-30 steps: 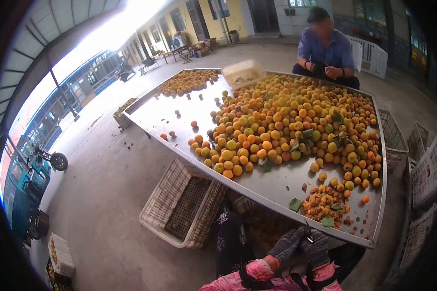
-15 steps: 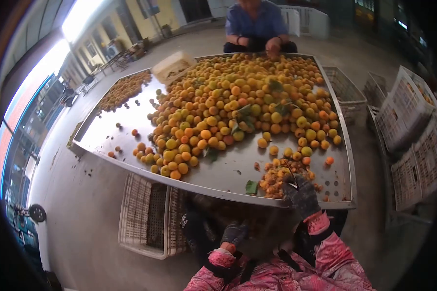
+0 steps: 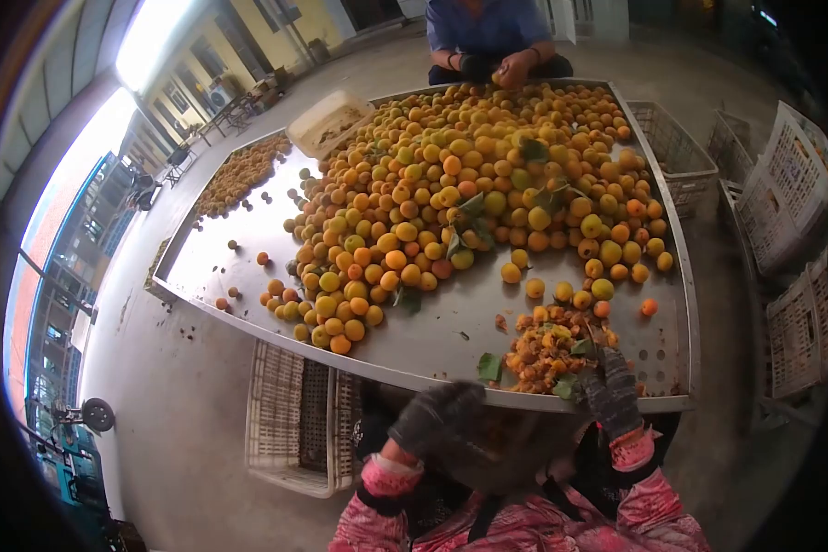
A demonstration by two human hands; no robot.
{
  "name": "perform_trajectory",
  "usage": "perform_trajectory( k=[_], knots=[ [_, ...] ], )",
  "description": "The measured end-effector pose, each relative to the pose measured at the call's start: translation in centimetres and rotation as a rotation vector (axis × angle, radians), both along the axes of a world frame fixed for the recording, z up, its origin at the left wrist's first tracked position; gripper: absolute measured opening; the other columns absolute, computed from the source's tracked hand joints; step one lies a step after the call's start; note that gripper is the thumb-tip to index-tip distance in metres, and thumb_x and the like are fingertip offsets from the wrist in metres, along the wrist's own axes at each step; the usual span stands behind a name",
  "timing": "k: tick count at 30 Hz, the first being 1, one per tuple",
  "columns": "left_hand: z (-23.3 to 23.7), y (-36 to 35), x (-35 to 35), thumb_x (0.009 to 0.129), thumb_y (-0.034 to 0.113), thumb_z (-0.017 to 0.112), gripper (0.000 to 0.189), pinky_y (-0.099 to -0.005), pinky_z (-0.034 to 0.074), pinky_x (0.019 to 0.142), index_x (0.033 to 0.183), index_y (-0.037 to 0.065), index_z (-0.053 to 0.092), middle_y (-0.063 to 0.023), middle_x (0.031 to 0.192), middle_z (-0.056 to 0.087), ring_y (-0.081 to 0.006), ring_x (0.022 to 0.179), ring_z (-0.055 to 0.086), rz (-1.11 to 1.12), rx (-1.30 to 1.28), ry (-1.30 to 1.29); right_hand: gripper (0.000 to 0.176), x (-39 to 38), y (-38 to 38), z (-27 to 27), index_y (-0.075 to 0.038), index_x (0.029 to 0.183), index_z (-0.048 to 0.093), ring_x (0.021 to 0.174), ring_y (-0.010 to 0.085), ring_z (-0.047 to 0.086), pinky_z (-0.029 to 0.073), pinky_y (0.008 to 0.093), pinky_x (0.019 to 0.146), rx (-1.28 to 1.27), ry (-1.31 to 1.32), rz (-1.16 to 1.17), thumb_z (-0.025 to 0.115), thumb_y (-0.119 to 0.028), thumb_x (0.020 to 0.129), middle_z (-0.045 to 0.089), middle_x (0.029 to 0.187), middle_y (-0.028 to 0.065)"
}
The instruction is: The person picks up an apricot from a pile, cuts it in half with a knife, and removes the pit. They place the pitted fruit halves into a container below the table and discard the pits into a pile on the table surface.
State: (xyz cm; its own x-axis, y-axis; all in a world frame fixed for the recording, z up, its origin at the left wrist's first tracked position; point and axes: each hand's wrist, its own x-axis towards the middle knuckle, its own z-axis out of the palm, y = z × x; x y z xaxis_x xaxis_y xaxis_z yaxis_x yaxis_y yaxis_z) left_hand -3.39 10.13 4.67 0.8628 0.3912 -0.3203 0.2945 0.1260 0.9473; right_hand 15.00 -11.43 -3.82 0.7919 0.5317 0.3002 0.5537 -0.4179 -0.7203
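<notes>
Metal table [image 3: 423, 340] bears fruit [image 3: 377, 253]; left hand [image 3: 437, 417] near its rim, right hand [image 3: 611, 394] beside pulp [image 3: 545, 351]; both grips unclear

Co-worker [image 3: 489, 35] cut off by top edge. Left hand [image 3: 438, 417] blurred, fingers indistinct. Thin item [image 3: 594, 340] at right hand [image 3: 609, 394] too small to identify.

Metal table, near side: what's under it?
A pale slatted crate shows past the table's near edge, left of the person; the tabletop covers its far part. Whatever lies deeper under is covered too, so I can't say.
</notes>
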Motion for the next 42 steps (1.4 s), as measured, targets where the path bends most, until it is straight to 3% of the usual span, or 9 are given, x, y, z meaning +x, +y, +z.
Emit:
perform_trajectory(
  k=[4,12,16,21,27,32,33,34,42],
  knots=[
    [-1.7,7.9,4.7,0.087,0.024,0.058,0.036,-0.0243,0.048,0.058,0.114,0.001,0.053,-0.0061,0.094,0.061,-0.0094,0.072,0.056,0.313,0.329,0.058,0.033,-0.1,-0.7,-0.1,-0.001,0.116,0.05,0.084,0.0123,0.056,0.048,0.0264,0.072,0.224,0.539,0.033,0.053,-0.005,0.084,0.058,0.098,0.0087],
    [-8.3,20.4,8.8,0.077,0.034,0.062,0.054,-0.0378,0.05,0.07,0.119,0.003,0.047,-0.0198,0.103,0.058,-0.033,0.085,0.061,0.391,1.42,0.478,0.025,-1.0,-0.1,5.5,-0.005,0.11,0.052,0.056,0.0095,0.054,0.046,0.0247,0.047,0.542,1.018,-0.037,0.055,-0.013,0.087,0.061,0.077,0.0051],
    [-7.8,20.1,9.7,0.077,0.024,0.063,0.053,-0.0351,0.051,0.071,0.122,0.005,0.044,-0.0189,0.109,0.054,-0.0266,0.09,0.059,0.39,1.368,0.558,0.029,-1.0,-0.4,4.8,-0.007,0.115,0.049,0.05,0.0106,0.053,0.046,0.025,0.044,0.494,0.983,-0.031,0.055,-0.013,0.087,0.061,0.077,0.0057],
    [-2.7,15.1,8.8,0.077,0.006,0.064,0.05,-0.0285,0.05,0.073,0.123,0.002,0.043,-0.0102,0.109,0.053,-0.0147,0.091,0.056,0.375,0.164,-0.275,0.033,-1.3,-0.4,5.7,-0.007,0.118,0.05,0.055,0.0094,0.054,0.045,0.0241,0.047,0.547,0.996,-0.029,0.055,-0.014,0.087,0.06,0.077,0.0057],
    [0.8,6.6,7.8,0.081,0.008,0.062,0.055,-0.0283,0.046,0.083,0.13,0.001,0.038,-0.0088,0.11,0.052,-0.0163,0.093,0.055,0.204,0.077,-0.435,0.032,-1.6,1.4,5.4,-0.006,0.115,0.053,0.056,0.0061,0.049,0.043,0.0221,0.05,0.415,0.675,0.121,0.058,-0.013,0.084,0.058,0.075,0.0024],
    [1.8,0.2,7.3,0.083,0.003,0.059,0.055,-0.0301,0.042,0.091,0.132,0.001,0.034,-0.0095,0.115,0.051,-0.0162,0.1,0.053,0.056,-0.154,-0.505,0.031,-2.9,3.0,9.6,-0.004,0.111,0.055,0.053,0.0055,0.049,0.041,0.0223,0.048,0.515,0.814,0.136,0.059,-0.017,0.083,0.059,0.074,0.0011],
    [1.1,-0.6,7.1,0.081,0.0,0.058,0.056,-0.0308,0.041,0.092,0.132,0.001,0.035,-0.0096,0.116,0.051,-0.0171,0.102,0.052,0.039,-0.011,-0.493,0.029,-2.9,3.8,10.7,-0.004,0.108,0.057,0.053,0.0057,0.05,0.041,0.0226,0.048,0.537,0.96,0.134,0.059,-0.017,0.083,0.059,0.074,0.0006],
    [1.5,-1.0,7.1,0.08,0.001,0.06,0.054,-0.0319,0.042,0.091,0.13,0.002,0.04,-0.0097,0.116,0.052,-0.0194,0.104,0.052,-0.039,0.646,-0.467,0.029,-3.0,4.5,10.8,-0.004,0.108,0.057,0.053,0.0057,0.05,0.041,0.0226,0.048,0.55,0.951,0.175,0.059,-0.017,0.083,0.059,0.074,0.0006],
    [1.5,-2.9,4.5,0.074,0.01,0.065,0.053,-0.0362,0.047,0.083,0.125,0.01,0.048,-0.0176,0.113,0.052,-0.0316,0.101,0.055,-0.139,0.894,-0.418,0.024,-4.4,3.6,8.6,0.0,0.097,0.061,0.059,0.0096,0.056,0.046,0.0259,0.055,0.323,0.801,0.238,0.059,-0.018,0.081,0.063,0.071,0.0052]
  ],
)
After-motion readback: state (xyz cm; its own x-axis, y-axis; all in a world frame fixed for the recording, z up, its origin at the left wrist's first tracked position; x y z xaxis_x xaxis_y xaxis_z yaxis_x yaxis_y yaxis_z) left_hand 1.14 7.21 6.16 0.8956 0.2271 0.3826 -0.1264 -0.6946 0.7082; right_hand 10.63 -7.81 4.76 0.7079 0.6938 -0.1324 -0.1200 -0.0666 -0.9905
